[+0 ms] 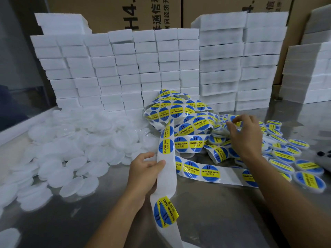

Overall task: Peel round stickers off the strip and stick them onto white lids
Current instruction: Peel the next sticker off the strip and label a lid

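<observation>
Labelled lids [293, 159] crowd the desk's right — a larger bare-lid heap [71, 149] remains; left hand [145, 174] pinches the sticker strip [165, 176], right hand [245, 135] seemingly pinching a lid.

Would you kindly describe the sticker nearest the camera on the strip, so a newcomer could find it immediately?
Start at the metal table and find the left hand gripping the white backing strip. Follow that strip down toward the camera to the round blue-and-yellow sticker below the hand. Unlike the stickers lying flat further up, its edge is lifted and curling off the backing.
</observation>
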Demonstrator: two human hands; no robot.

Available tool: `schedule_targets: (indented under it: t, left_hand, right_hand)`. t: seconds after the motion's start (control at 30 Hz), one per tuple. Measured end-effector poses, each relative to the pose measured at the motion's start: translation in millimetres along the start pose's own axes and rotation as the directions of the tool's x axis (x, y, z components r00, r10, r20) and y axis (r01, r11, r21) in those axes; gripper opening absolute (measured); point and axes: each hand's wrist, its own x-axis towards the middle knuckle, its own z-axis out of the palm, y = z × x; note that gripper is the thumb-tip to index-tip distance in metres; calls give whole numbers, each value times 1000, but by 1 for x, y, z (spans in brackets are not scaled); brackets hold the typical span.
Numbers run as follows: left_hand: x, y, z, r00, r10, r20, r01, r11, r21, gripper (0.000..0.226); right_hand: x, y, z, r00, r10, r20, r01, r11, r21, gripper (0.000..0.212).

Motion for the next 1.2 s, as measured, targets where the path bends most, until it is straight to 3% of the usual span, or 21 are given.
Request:
schedule_targets:
  t: [0.23, 0.47, 0.6, 0.8, 0.9, 1.0, 1.2]
  left_hand:
    - [0, 1, 0, 994, -57, 97, 71, 987, -146, 17]
    - [-1, 4, -1, 991, -53, 121, 76, 978, -196, 11]
    - [-4, 7, 1, 987, -26, 158, 64, 968, -243, 15]
    - [-2, 11, 2, 989, 71, 131, -26, 948, -317, 22]
    - [-4, 14, 3, 984, 138, 116, -83, 919, -385, 25]
    - [-6, 17, 2, 975, 190, 118, -128, 907, -402, 26]
    - [-11, 16, 5, 952, 303, 46, -284, 930, -234, 16]
  right_hand:
    - [9, 8, 7, 995, 54, 86, -45, 993, -108, 24]
    - [-3, -12, 6, 997, -71, 25, 73, 992, -101, 23]
    - [-19, -36, 3, 983, -186, 13, 186, 983, 8, 15]
    - [-58, -93, -5, 855, -516, -52, 509, 816, 275, 9]
    - [-78, -112, -2, 759, -651, 17, 607, 717, 343, 12]
    - [-91, -117, 5, 722, -685, 99, 622, 705, 342, 17]
    - [-90, -113, 8, 723, -689, 56, 648, 704, 292, 8]
